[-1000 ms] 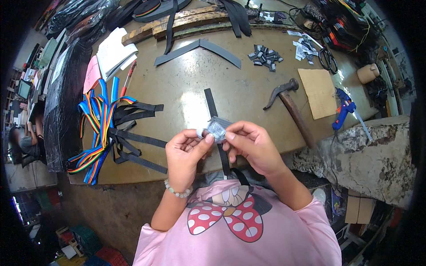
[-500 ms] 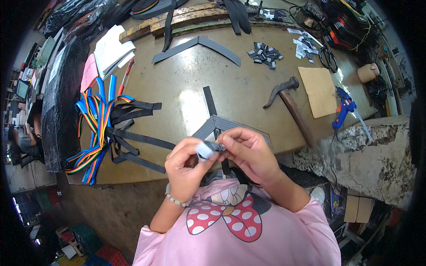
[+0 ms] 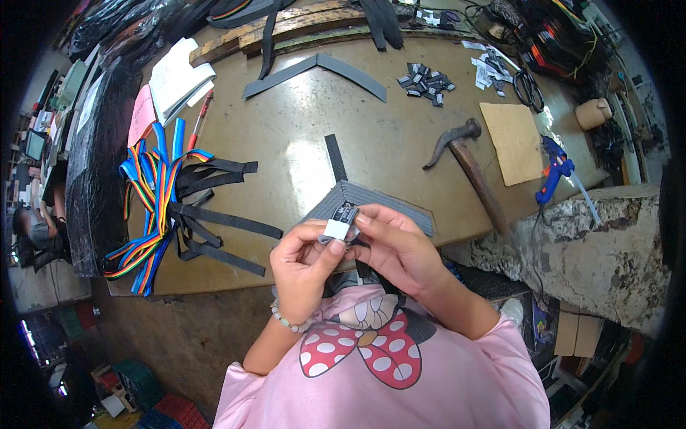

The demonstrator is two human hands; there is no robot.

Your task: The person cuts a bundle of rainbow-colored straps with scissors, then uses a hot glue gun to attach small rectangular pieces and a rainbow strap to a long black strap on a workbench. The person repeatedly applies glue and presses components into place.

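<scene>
My left hand pinches a small black-and-white label between thumb and fingers, its white part facing up. Thumb and forefinger of my right hand grip the label's dark end. Whether it is one label or a few stacked, I cannot tell. Just beyond my hands, a grey ribbed V-shaped piece lies at the table edge, partly hidden by them. A short black strap extends from its peak toward the table's middle.
Left lie striped and blue ribbons and black straps. Farther off are another grey V-shaped piece, a pile of small black labels and scissors. A hammer, cardboard and blue glue gun lie right.
The label has been turned and opened out between my hands, so its white and dark faces show clearly. Both hands stay close together in nearly the same place.
</scene>
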